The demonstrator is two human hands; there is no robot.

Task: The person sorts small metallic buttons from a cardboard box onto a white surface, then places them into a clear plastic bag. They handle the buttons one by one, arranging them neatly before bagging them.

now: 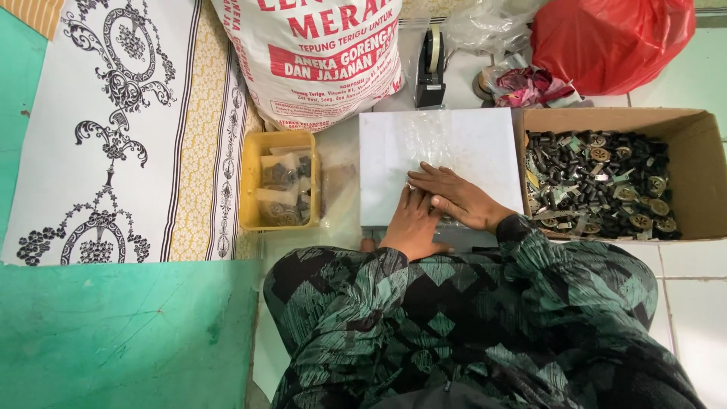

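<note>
Under right hand (458, 198), left fingertips hidden

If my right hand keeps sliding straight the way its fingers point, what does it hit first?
The right hand lies flat on the white slab, fingers pointing up-left over the left hand. Going on, it would likely cross bare slab and meet the big printed flour sack past the slab's far-left corner, though depth is unclear.

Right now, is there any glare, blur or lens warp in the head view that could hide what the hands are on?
Head view: sharp, evenly lit; mild sheen on the white board under the left hand and right hand; edges bow from the wide lens; soft shadows only; cardboard box contents stay clear.
</note>
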